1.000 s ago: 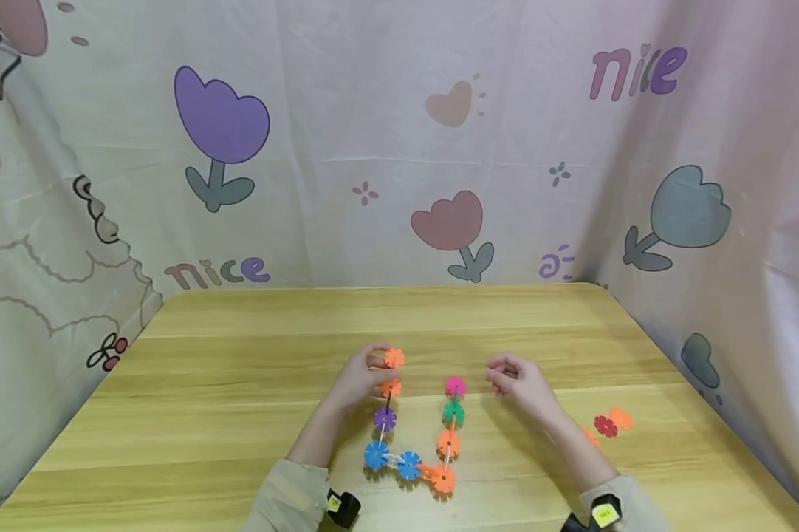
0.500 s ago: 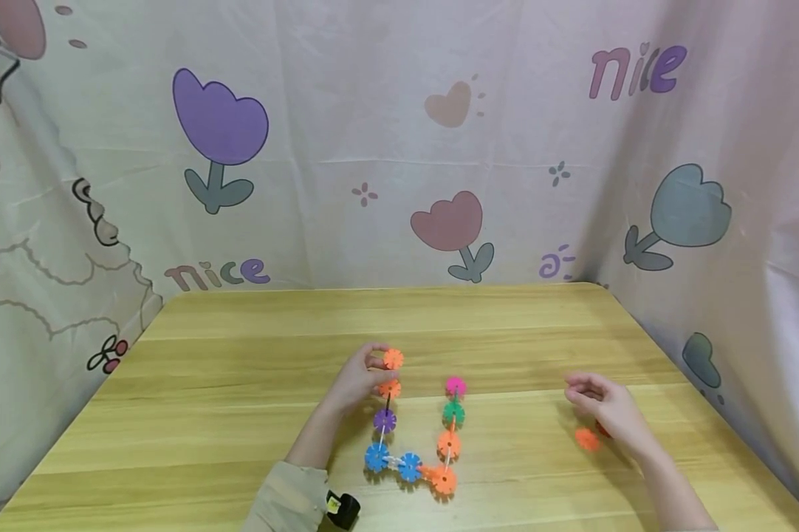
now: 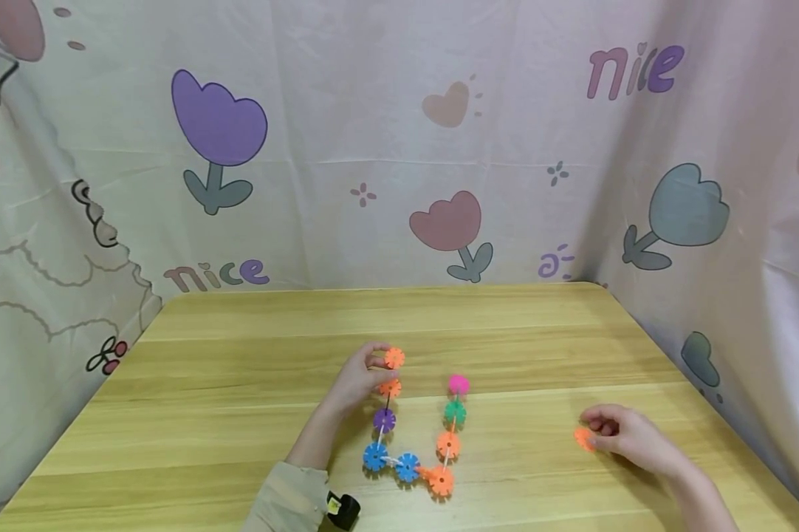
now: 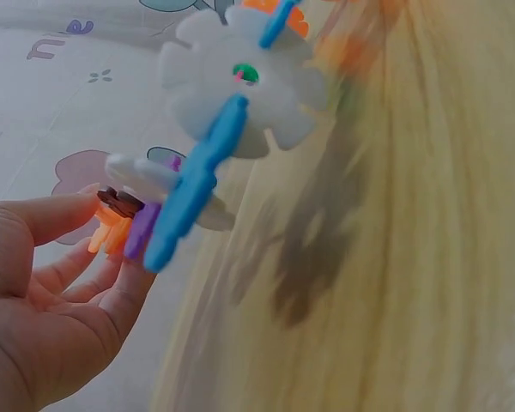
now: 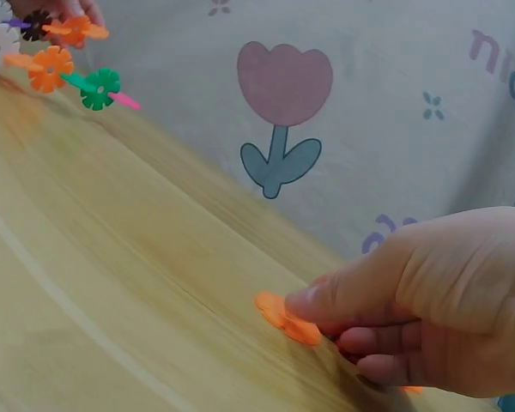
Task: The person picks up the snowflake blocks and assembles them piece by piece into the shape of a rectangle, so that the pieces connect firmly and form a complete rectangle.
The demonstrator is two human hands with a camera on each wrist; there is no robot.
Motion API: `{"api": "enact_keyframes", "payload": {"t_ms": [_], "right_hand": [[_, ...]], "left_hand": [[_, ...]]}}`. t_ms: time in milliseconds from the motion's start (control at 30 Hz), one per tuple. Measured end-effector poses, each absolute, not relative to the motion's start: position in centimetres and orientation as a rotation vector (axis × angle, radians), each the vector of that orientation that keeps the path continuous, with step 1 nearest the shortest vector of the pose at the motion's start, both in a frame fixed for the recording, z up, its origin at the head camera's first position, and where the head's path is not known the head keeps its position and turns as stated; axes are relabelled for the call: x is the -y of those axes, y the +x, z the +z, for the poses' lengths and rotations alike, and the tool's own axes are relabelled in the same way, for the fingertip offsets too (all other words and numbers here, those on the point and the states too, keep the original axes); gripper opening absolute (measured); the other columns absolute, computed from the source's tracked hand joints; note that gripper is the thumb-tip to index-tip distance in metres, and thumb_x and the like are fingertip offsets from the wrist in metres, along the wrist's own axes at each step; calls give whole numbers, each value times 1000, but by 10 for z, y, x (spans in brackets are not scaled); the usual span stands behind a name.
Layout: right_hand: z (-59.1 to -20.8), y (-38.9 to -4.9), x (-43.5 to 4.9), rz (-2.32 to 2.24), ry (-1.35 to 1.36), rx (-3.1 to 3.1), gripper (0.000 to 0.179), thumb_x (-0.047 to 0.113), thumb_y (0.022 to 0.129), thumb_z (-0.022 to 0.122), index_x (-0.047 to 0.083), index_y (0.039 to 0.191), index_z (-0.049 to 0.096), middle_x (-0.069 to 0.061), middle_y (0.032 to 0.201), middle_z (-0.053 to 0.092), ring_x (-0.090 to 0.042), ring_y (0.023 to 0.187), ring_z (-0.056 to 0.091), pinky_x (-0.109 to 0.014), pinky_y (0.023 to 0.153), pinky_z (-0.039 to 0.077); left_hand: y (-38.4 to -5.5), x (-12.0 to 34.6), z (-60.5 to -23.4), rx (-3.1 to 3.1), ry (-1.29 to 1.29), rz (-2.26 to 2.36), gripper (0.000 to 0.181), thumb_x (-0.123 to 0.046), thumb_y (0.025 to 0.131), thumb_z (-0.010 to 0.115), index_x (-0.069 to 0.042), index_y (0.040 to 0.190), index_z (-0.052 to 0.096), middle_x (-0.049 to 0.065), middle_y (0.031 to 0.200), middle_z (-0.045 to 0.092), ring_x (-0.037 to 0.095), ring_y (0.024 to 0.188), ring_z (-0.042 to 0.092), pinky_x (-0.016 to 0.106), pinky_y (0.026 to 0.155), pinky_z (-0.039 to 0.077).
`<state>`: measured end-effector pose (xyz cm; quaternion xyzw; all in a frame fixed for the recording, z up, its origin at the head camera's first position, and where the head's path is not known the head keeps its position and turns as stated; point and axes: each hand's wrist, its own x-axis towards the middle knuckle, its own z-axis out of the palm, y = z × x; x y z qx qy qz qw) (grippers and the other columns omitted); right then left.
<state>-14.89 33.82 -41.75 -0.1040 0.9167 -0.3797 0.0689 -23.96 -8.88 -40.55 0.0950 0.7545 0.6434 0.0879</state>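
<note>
My left hand (image 3: pixel 356 383) grips a U-shaped chain of notched snowflake discs by its far left end, at an orange disc (image 3: pixel 390 388). Purple (image 3: pixel 384 420), blue (image 3: pixel 375 457), green (image 3: pixel 455 412) and pink (image 3: pixel 458 384) discs are linked in the chain, with pale and dark ones seen edge-on. In the left wrist view, thumb and fingers (image 4: pixel 112 296) close round its orange, dark and purple pieces. To the right, my right hand (image 3: pixel 632 440) pinches a loose orange disc (image 5: pixel 285 319) at the table, thumb on top. Beneath its curled fingers, bits of red and orange discs show, mostly hidden.
The wood-grain table (image 3: pixel 273 355) spreads under both hands. Behind it and at both sides hangs a pale printed cloth (image 3: pixel 333 111). A black wrist camera (image 3: pixel 343 510) sits at the left sleeve (image 3: pixel 289 491).
My right hand has moved right and down from beside the chain to the loose discs, and now pinches an orange one. The left hand keeps its hold on the chain, nearly still.
</note>
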Motion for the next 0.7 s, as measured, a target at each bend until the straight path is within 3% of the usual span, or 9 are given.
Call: {"api": "enact_keyframes", "payload": {"t_ms": [467,700], "right_hand": [[-415,-146,-335,-1009,-383,-2795,33,19,76,75,0,100,61,-4,91,53,-5,76,44,-22,63,40],[-411,-148,-328,-971,-274,-2801,32,17,72,78,4,91,56,-2,79,49,-7,71,43,-23,60,38]], "left_hand": [[-241,90,-409,-2244,329,1903,51,-3,84,65,0,130,45,21,105,52,23,79,56,33,65,50],[-236,90,-402,-2260,371,1864,53,-2,85,62,-2,135,44,22,113,49,26,92,53,37,70,51]]}}
